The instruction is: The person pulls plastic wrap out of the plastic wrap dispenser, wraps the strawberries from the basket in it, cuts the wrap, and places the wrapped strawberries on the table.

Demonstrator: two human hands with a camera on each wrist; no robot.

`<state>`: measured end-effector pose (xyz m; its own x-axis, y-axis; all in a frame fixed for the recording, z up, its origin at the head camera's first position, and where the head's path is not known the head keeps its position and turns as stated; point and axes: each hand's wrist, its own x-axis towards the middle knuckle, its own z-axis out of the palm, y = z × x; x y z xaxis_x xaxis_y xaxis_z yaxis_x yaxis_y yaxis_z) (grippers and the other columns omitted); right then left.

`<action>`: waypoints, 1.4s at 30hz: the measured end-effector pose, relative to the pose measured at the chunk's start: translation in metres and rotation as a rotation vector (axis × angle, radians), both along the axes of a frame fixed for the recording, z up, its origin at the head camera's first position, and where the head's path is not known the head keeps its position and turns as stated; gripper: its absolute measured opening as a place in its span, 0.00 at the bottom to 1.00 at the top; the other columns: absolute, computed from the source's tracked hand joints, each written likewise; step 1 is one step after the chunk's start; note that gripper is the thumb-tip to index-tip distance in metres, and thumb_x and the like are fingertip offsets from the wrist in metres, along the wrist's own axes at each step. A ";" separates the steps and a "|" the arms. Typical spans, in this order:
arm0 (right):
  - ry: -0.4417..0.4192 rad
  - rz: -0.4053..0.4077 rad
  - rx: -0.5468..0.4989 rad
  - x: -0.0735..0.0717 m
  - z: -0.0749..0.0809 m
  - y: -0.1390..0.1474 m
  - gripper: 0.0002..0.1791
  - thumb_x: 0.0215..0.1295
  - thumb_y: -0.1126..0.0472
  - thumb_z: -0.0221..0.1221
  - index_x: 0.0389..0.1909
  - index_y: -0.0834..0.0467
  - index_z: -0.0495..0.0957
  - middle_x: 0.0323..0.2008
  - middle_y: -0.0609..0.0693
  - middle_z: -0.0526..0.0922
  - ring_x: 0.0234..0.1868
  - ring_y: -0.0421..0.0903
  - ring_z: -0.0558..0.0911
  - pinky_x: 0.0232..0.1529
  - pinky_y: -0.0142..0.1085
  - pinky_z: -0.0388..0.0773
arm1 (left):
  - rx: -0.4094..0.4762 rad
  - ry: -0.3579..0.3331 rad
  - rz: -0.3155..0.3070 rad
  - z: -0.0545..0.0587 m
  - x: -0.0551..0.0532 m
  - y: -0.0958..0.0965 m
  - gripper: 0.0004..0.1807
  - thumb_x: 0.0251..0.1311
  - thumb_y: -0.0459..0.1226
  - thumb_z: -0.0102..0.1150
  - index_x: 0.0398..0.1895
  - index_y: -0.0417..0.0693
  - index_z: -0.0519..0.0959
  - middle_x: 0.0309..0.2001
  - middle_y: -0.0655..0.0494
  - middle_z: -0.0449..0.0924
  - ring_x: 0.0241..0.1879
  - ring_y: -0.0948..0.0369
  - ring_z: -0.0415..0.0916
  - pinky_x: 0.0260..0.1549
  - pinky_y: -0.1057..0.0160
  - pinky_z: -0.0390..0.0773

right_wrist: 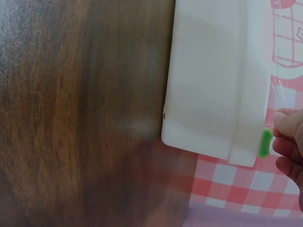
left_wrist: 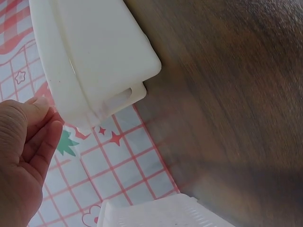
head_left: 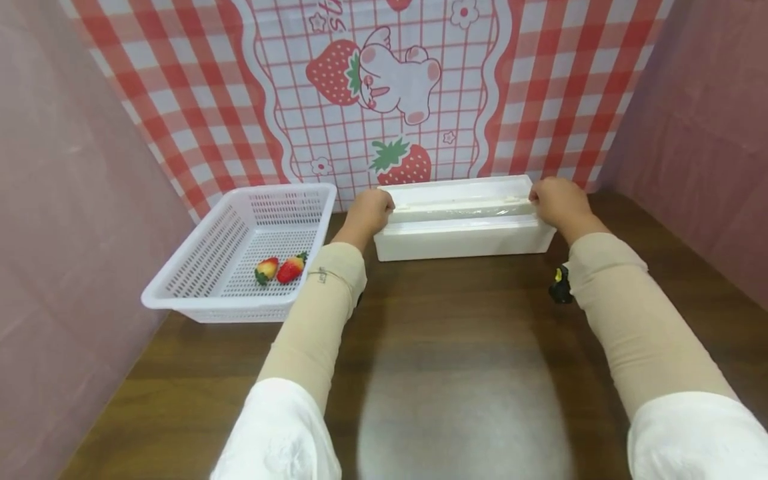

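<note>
A long white cling film dispenser [head_left: 465, 244] stands at the back of the table, its top open and a roll inside. Clear cling film [head_left: 474, 213] stretches along it between the two hands. At the left end, my left hand [head_left: 367, 212] pinches the film's edge between thumb and curled fingers. My right hand [head_left: 563, 203] pinches the other corner at the right end; creases in the film [right_wrist: 283, 97] run to those fingertips in the right wrist view. Beside them a green slider [right_wrist: 266, 143] sits on the dispenser's edge.
A white perforated basket [head_left: 216, 303] stands at the left, with a yellowish-red strawberry [head_left: 267, 270] and a redder strawberry [head_left: 291, 268] inside. A small black object with yellow [head_left: 561, 287] lies by the right forearm. A checked strawberry-print cloth [head_left: 396, 73] hangs behind the dispenser.
</note>
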<state>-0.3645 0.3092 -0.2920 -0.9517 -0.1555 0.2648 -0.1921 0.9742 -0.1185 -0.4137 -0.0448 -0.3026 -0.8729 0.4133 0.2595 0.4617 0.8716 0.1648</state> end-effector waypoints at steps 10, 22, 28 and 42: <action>0.019 0.008 0.011 -0.003 0.011 0.000 0.11 0.63 0.69 0.52 0.41 0.70 0.80 0.39 0.68 0.81 0.42 0.68 0.78 0.44 0.62 0.73 | 0.013 0.045 -0.002 0.011 0.000 -0.005 0.11 0.64 0.30 0.55 0.44 0.44 0.85 0.47 0.51 0.84 0.50 0.54 0.79 0.54 0.60 0.75; 0.052 0.009 0.019 -0.003 0.016 0.002 0.13 0.61 0.71 0.51 0.42 0.71 0.80 0.42 0.70 0.80 0.43 0.69 0.77 0.46 0.63 0.73 | 0.007 0.053 0.010 0.019 0.001 -0.006 0.10 0.65 0.29 0.52 0.40 0.40 0.84 0.47 0.50 0.84 0.47 0.54 0.78 0.50 0.60 0.76; 0.065 -0.022 0.002 -0.006 0.018 0.002 0.12 0.62 0.71 0.51 0.43 0.71 0.79 0.41 0.70 0.79 0.43 0.67 0.76 0.48 0.62 0.72 | -0.003 0.098 0.031 0.021 -0.002 -0.003 0.11 0.65 0.31 0.54 0.43 0.44 0.86 0.47 0.51 0.85 0.48 0.53 0.80 0.52 0.58 0.76; 0.145 -0.096 -0.043 -0.009 0.028 -0.007 0.13 0.66 0.67 0.48 0.38 0.70 0.79 0.37 0.70 0.78 0.39 0.69 0.75 0.39 0.64 0.73 | 0.032 0.076 0.135 0.028 -0.013 -0.001 0.12 0.67 0.35 0.54 0.48 0.48 0.84 0.50 0.53 0.84 0.51 0.54 0.79 0.52 0.59 0.76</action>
<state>-0.3739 0.3019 -0.2641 -0.9128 -0.0517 0.4052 -0.1171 0.9834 -0.1384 -0.4267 -0.0460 -0.2742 -0.8974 0.2841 0.3376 0.3528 0.9215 0.1623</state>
